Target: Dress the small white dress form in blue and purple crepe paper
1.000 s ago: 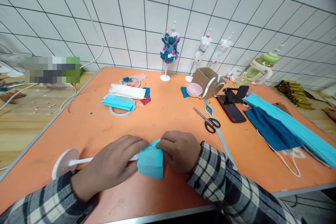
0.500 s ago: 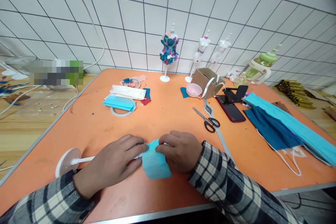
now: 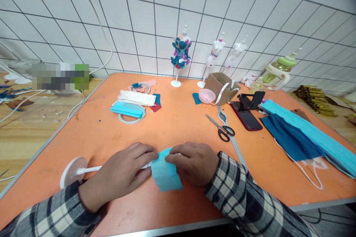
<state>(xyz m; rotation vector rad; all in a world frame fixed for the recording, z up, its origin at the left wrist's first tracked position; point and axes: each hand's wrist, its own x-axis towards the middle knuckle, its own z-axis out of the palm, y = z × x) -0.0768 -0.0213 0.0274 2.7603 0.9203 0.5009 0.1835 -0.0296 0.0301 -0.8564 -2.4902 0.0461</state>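
Observation:
A small white dress form on a stand lies on its side in front of me, its round base to the left. A light blue piece of thin fabric lies over its other end, hanging loose toward me and covering most of the torso. My left hand is closed round the form at the fabric's left edge, fingertips touching the cloth. From the right, my right hand pinches the fabric's upper edge against the form, its thumb partly hidden.
Scissors, a grey strip and a phone lie to the right, with dark blue fabric beyond. A pink bowl stands beside a cardboard box. Folded cloths lie back left; a decorated dress form stands behind.
The fingers of my right hand have shifted slightly along the fabric's upper edge, and a little more of the cloth shows. My left hand keeps its hold. The whole view has shifted slightly.

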